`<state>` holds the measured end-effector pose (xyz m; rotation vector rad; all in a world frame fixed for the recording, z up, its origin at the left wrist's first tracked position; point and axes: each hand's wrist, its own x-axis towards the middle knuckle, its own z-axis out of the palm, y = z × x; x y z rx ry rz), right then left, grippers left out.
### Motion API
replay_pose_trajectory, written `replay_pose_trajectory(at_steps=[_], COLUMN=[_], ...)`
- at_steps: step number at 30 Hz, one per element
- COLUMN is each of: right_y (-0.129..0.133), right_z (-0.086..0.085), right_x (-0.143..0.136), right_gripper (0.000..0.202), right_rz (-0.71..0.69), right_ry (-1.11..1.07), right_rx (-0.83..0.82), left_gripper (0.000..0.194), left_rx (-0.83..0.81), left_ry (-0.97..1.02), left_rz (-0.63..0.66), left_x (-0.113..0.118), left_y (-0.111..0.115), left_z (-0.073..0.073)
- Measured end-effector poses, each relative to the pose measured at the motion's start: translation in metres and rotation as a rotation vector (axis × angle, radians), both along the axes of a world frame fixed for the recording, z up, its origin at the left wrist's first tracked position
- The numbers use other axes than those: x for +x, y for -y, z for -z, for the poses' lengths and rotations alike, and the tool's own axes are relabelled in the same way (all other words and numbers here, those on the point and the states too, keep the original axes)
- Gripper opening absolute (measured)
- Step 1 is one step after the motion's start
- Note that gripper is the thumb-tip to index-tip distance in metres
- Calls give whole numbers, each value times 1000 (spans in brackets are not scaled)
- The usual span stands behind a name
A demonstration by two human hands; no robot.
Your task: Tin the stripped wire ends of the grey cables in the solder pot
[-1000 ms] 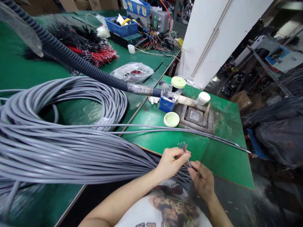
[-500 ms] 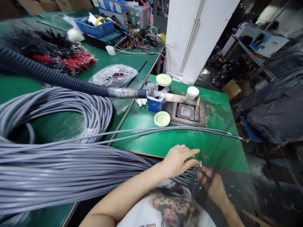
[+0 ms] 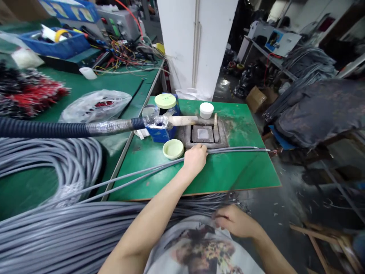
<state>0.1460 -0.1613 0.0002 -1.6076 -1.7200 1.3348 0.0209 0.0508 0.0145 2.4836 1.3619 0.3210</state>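
Two or so grey cables run across the green board. My left hand is closed over them near the board's middle, just in front of the square metal pot. Their stripped ends stick out past the board's right edge. Low and close to my body, my right hand has curled fingers beside the tail of a thick bundle of grey cables. Blur and the fingers hide what it holds, if anything.
A pale green open lid, a white tub and a ribbed hose with a flat nozzle surround the pot. At left lie a cable coil and a plastic bag. A white pillar stands behind.
My left hand has moved forward from the bundle's end onto the cables on the board and closed on them. My right hand has drawn back towards my body. The view has turned right.
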Motion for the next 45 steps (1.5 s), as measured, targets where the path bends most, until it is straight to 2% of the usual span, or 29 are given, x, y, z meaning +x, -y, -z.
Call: replay_pose_trajectory(at_steps=[2,4,6,8,10,11,13,14,16,19,23,26,30,33,37,45], right_y=[-19,-40,-61,-77,-86,-86,-82,-78,-69,-58,-51,-52,-57,-59,-60,-60], right_z=[1,-1,-9,-22,-36,-42,-49,-51,-49,-42,-32,-27,-25,-25,-24,-20], right_x=[0,12,32,55,71,76,75,70,55,26,2,-4,-6,-10,-14,-15], right_gripper=[27,39,45,49,49,47,42,39,34,29,27,28,38,37,32,31], right_rz=[114,390,685,892,983,986,888,780,504,160,-77,-114,-56,-37,-25,4], right_ry=[-251,-450,-546,-580,-544,-505,-402,-348,-246,-129,-51,-7,64,37,5,-6], right_rx=[-125,-89,78,267,423,478,509,469,308,76,7,26,150,183,136,145], left_gripper=[15,17,18,21,21,20,16,15,19,28,34,38,39,37,35,29], left_rx=[30,55,44,-5,-104,-169,-321,-401,-544,-710,-926,-1048,-1148,-1104,-983,-892], left_ry=[42,114,192,251,271,285,352,408,560,839,1169,1289,1351,1390,1430,1472], left_rz=[-4,24,86,187,324,395,471,464,359,114,-87,-133,-128,-195,-336,-408], left_x=[-1,-6,-15,-25,-36,-41,-50,-53,-57,-57,-54,-51,-46,-46,-51,-51], left_y=[7,21,40,63,84,93,105,107,108,100,89,89,93,91,84,85], left_z=[-9,-20,-28,-29,-23,-18,-7,-3,1,-1,-4,-1,2,2,-1,4])
